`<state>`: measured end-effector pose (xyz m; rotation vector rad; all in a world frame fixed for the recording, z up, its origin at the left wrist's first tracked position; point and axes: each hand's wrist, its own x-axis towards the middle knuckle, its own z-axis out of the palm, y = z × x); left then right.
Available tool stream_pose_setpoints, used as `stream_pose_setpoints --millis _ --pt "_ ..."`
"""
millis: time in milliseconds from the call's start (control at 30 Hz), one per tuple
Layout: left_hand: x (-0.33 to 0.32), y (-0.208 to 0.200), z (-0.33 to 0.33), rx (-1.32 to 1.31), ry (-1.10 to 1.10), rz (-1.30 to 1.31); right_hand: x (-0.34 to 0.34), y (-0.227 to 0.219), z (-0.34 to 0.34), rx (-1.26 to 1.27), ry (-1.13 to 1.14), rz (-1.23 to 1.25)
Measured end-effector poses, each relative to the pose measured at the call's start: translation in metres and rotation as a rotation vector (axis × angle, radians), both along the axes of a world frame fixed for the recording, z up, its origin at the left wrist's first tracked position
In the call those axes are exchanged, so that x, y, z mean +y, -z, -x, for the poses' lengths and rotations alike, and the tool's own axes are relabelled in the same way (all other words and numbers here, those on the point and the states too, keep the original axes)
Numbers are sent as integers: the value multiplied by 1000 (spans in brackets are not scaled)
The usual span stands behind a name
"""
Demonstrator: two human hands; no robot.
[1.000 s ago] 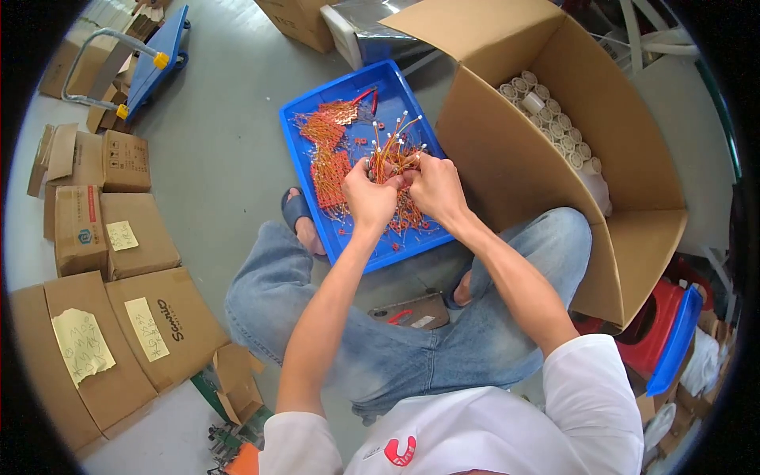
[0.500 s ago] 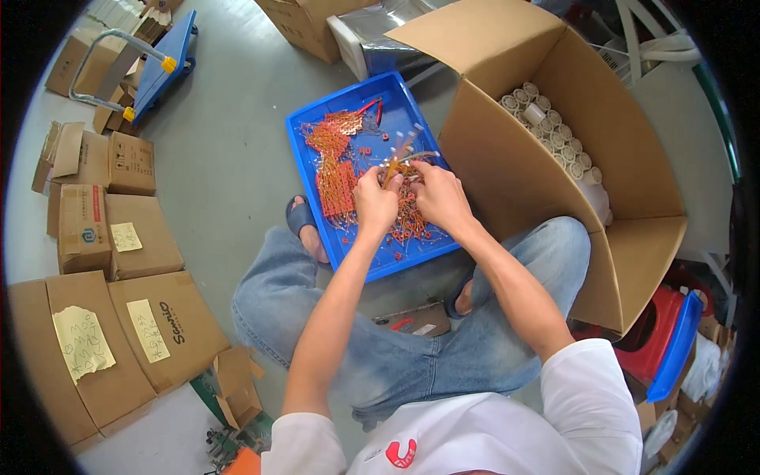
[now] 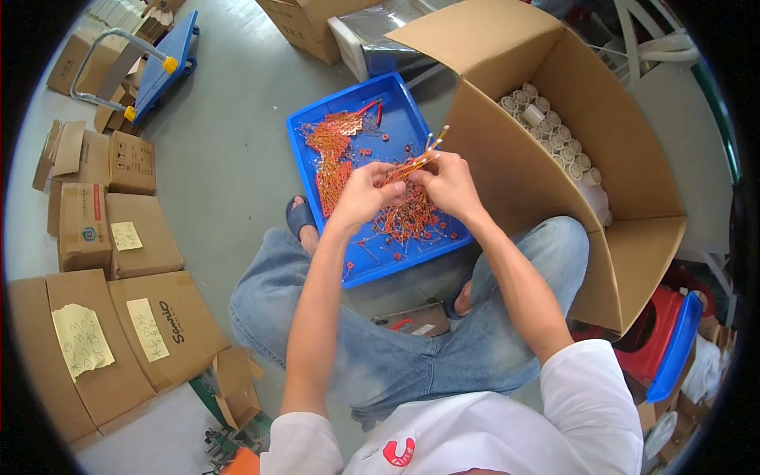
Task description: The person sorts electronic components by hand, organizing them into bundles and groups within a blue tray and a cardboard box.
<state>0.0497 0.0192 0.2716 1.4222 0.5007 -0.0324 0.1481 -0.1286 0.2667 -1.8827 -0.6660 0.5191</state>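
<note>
A bundle of thin orange-yellow wires (image 3: pixel 413 165) with pale ends is held above a blue plastic tray (image 3: pixel 366 275). My left hand (image 3: pixel 369 190) is closed round its lower left part. The fingers of my right hand (image 3: pixel 448 182) pinch the bundle nearer its upper right end. Under my hands, loose orange-red wired pieces (image 3: pixel 408 218) lie tangled in the tray. More of them (image 3: pixel 331 150) are laid in denser groups along the tray's left side. Red-handled pliers (image 3: pixel 379 112) rest near the far edge.
An open cardboard box (image 3: pixel 522 170) with white cylinders (image 3: pixel 566 142) stands close to my right arm. Closed cartons (image 3: pixel 170 324) line the left, with a blue trolley (image 3: pixel 162 75) beyond. A red stool (image 3: pixel 653 324) is at the right. A saw-like tool (image 3: pixel 416 321) lies between my legs.
Both hands have lifted slightly and turned the wire bundle, which now points up to the right. It was less aligned and blurred by motion before.
</note>
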Motion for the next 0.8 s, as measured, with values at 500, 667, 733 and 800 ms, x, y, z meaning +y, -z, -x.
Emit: stream_pose_setpoints --millis 500,667,733,800 --pt "-29 7 -3 119 -129 -408 5 8 13 -255 61 61" --pt "-26 14 -4 59 -125 -300 8 0 11 -156 146 -11" --pt "-30 14 -5 -17 -187 -331 7 2 11 -177 149 -3" --pt "-34 15 -5 -14 -228 -336 7 4 12 -196 153 4"
